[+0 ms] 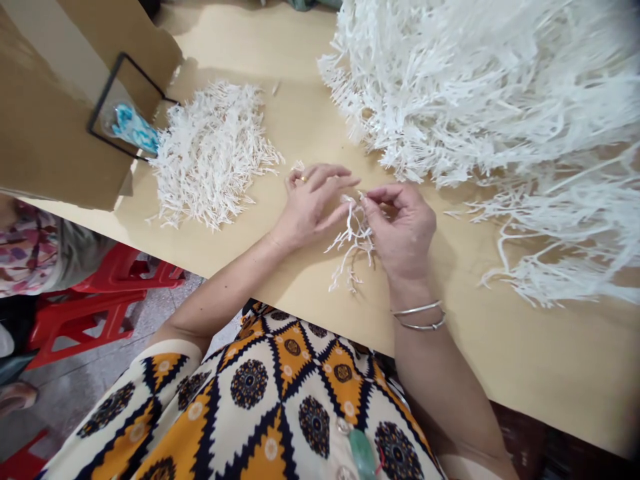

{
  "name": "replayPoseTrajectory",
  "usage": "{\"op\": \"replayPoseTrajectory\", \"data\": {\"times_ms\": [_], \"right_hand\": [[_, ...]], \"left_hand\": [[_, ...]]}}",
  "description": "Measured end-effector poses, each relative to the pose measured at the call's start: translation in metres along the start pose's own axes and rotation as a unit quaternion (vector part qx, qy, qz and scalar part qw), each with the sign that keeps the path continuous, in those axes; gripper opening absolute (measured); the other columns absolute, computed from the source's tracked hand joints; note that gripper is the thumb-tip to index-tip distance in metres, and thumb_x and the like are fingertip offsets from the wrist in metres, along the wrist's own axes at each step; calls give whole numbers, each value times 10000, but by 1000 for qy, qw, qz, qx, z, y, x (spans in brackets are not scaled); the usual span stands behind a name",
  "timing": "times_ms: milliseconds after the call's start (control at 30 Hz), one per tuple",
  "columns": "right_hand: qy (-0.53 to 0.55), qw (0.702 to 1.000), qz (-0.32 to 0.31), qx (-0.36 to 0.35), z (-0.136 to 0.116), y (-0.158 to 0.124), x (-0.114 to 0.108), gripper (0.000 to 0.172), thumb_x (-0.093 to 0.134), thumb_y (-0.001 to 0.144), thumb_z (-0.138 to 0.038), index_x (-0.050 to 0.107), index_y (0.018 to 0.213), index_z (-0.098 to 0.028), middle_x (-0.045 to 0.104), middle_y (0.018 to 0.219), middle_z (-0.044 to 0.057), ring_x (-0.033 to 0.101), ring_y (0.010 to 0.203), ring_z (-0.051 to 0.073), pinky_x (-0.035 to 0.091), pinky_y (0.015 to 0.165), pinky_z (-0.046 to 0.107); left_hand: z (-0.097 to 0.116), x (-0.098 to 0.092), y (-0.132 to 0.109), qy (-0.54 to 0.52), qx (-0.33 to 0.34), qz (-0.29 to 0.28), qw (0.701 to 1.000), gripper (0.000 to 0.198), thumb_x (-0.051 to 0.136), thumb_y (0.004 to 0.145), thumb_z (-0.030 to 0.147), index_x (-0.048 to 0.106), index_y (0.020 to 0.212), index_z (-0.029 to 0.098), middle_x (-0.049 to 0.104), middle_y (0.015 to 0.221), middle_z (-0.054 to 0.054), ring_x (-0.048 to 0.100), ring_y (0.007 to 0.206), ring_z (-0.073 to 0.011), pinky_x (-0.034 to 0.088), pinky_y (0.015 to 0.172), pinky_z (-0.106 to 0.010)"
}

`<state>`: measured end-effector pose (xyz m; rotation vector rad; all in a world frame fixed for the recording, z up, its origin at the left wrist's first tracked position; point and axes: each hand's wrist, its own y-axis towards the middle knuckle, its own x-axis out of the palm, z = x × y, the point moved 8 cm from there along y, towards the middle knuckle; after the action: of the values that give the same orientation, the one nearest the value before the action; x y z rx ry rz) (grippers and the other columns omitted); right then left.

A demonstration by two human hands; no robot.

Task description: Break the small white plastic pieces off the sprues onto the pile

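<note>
My left hand (pixel 313 203) and my right hand (pixel 403 230) meet over the wooden table (pixel 310 120), both pinching a branched white plastic sprue (pixel 350 247) that hangs down between them. The left hand wears a ring and its fingers reach across to the top of the sprue. My right thumb and forefinger close on the same upper end. Two bangles sit on my right wrist.
A small heap of short white plastic pieces (pixel 213 153) lies left of my hands. A big tangled mass of white sprues (pixel 500 113) fills the right. A cardboard box (pixel 55 120) with a black wire frame stands far left. Red stools (pixel 100 300) and another person's sleeve sit below.
</note>
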<state>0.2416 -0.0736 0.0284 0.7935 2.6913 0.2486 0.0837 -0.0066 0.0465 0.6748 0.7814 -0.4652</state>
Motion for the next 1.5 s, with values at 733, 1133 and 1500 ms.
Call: {"op": "replayPoseTrajectory", "data": {"times_ms": [733, 1133, 1500], "right_hand": [[35, 992, -110, 44, 8, -4, 13, 258, 766, 828, -234, 670, 1066, -263, 769, 963, -1, 729, 862, 158, 622, 828, 341], [35, 997, -59, 41, 10, 1, 3, 167, 785, 835, -241, 691, 970, -265, 749, 919, 6, 730, 845, 181, 637, 810, 369], [64, 995, -53, 50, 10, -1, 5, 191, 723, 912, -370, 648, 1068, -289, 712, 888, 9, 698, 784, 171, 601, 714, 345]], "left_hand": [[-17, -1, 3, -255, -59, 25, 965, 312, 547, 1053, 497, 647, 994, 207, 746, 987, -47, 690, 909, -125, 534, 862, -273], [-17, 4, 4, -247, -82, -11, 965, 402, 500, 1053, 576, 626, 968, 205, 630, 748, 9, 549, 659, -90, 436, 631, -234], [-28, 13, 4, -350, -117, -18, 929, 448, 595, 985, 638, 675, 1052, 203, 679, 805, 3, 591, 706, -83, 475, 665, -229]]}}
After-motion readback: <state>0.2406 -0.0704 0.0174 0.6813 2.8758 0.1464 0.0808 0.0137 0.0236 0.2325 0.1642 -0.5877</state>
